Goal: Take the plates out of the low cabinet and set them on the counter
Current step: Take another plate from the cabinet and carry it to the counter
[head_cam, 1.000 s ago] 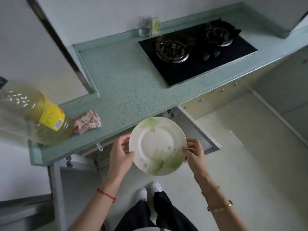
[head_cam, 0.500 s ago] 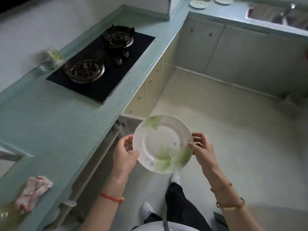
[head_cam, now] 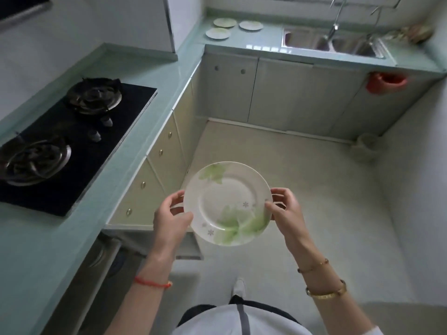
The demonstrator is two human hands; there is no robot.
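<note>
Holding plate, left hand, right hand; sink seemingly empty.

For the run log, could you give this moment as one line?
both hands hold plate over floor | left hand | right hand | three plates on far counter

A round white plate with pale green leaf prints and small grey star flecks sits face up and slightly tilted in mid-air over the floor, gripped at its left and right rims. Far off on the green tabletop beside the sink, three more plates lie flat, apparently the same pattern, near one another.
</note>
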